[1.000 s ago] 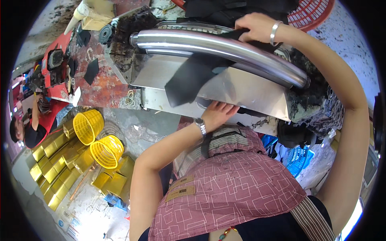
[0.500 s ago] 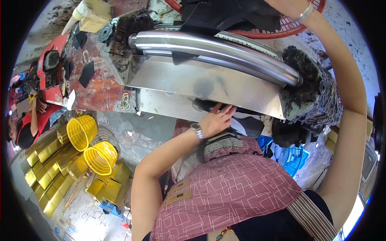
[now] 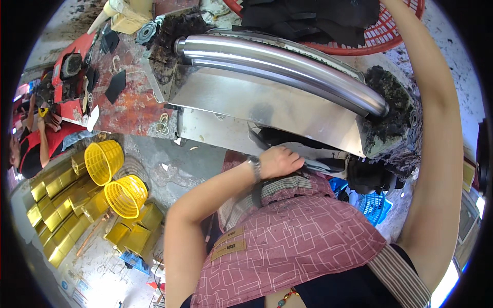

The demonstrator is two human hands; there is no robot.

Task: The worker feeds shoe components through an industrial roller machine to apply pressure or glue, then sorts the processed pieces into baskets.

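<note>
A workshop, shown by its steel-roller machine (image 3: pixel 280 62), grimy red bench (image 3: pixel 132 110) and 2 yellow baskets (image 3: pixel 117 156).

A: Steel plate (image 3: pixel 246 95)?
B: Black sheet gone off it, out from under the roller (image 3: pixel 282 59).
A: Hands?
B: Left hand (image 3: pixel 282 161) pulled back, fingers curled. Right hand left view, top edge.

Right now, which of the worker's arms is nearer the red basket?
Right: the right arm crosses the red basket, its hand out of view. The left hand is farther, on the near side of the roller.
</note>
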